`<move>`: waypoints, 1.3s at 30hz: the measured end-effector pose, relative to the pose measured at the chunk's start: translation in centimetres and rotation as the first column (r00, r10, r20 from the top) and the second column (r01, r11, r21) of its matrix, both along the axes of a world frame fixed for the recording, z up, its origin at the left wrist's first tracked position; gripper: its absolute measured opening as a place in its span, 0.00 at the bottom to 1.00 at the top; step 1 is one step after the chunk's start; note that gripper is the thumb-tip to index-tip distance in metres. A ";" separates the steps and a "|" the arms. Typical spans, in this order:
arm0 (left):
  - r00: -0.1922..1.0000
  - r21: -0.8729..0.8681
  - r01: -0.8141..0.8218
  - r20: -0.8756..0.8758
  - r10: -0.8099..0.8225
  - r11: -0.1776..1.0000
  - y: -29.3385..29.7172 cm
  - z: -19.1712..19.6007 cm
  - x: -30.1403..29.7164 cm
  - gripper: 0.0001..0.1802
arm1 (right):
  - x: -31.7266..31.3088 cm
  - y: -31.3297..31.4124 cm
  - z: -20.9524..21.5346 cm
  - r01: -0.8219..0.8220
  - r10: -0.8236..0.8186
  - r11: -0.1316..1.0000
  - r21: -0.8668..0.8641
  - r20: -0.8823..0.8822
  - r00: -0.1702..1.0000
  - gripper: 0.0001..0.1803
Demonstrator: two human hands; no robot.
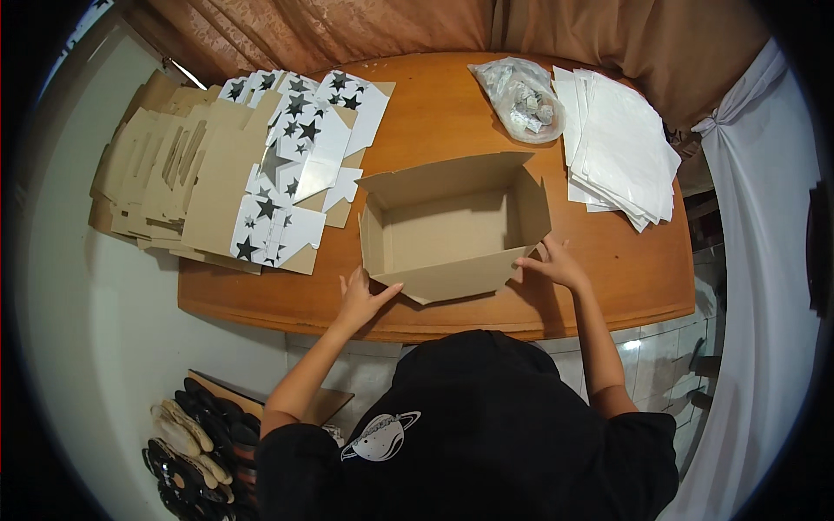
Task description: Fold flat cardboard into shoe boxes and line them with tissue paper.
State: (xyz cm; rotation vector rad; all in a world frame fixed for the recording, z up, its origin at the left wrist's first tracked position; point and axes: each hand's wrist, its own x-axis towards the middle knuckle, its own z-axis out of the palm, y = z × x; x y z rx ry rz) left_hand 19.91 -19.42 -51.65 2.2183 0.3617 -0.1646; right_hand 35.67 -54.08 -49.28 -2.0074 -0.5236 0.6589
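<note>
An open cardboard box (447, 230), plain brown inside, stands upright on the wooden table in front of me. Its near flap slopes outward toward me, while the far flap and the side flaps stand up. My left hand (358, 300) grips the box at its near left corner, thumb lying on the flap and the other fingers against the side. At the near right corner my right hand (558, 263) holds the box in the same way, thumb on the flap's edge. The undersides of both grips are partly hidden.
Stacked flat cardboard blanks (174, 165), some white with black stars (300, 143), cover the table's left. A clear plastic bag (524, 100) of small items lies at the far right, beside a pile of white sheets (617, 139). Shoes (195, 443) sit on the floor at lower left.
</note>
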 end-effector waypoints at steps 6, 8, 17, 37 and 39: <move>0.997 0.154 0.031 0.058 -0.041 0.988 -1.0 -0.9 -0.3 0.36 | -0.3 -0.3 -2.5 0.018 -0.023 0.989 0.144 0.036 0.999 0.37; 0.986 0.114 -0.101 0.146 0.084 0.988 -2.1 -1.8 -0.6 0.29 | -0.6 0.1 -2.7 0.112 -0.088 0.928 0.355 -0.083 0.993 0.35; 0.930 -0.146 -0.221 0.265 0.253 0.964 -3.4 -3.3 -1.1 0.34 | -1.3 -0.1 -3.0 0.143 -0.114 0.936 0.322 -0.105 0.988 0.36; 0.879 0.601 -0.347 0.476 0.026 0.720 -4.5 1.2 -0.4 0.56 | -1.2 2.8 3.4 0.251 -0.519 0.830 0.498 0.526 0.674 0.51; 0.874 0.513 -0.406 0.461 0.155 0.756 -4.4 1.5 -0.5 0.58 | -1.2 4.2 5.7 0.245 -0.605 0.781 0.574 0.598 0.526 0.47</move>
